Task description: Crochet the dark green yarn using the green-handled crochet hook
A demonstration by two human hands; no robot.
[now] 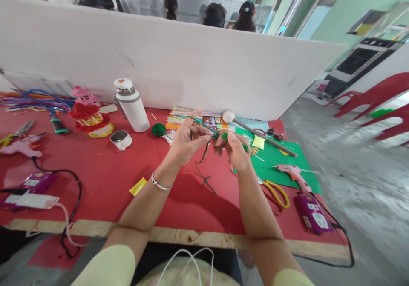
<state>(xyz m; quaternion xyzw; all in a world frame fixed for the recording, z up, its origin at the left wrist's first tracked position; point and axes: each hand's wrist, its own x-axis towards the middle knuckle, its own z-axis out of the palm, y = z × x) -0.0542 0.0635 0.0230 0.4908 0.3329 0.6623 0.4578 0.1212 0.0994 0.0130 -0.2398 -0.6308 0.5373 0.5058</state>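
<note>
Over the middle of the table, my left hand (185,142) pinches dark green yarn (207,147) between thumb and fingertip. One strand passes over its raised index finger. My right hand (235,150) is closed around a green-handled tool that looks like a crochet hook (245,147), its tip close to my left fingertips. Where the two meet, the small worked piece is partly covered by fingers. A loose yarn tail hangs below and reaches toward the red tabletop (179,209). Left of my hands lies a green yarn ball (158,129).
A white flask (131,107), metal-lined cup (121,140) and red paper model (89,115) stand left. Rightward lie a phone (209,122), a stick (268,138), yellow-handled scissors (276,193) and a pink glue gun (295,175). A white partition (179,64) rises behind.
</note>
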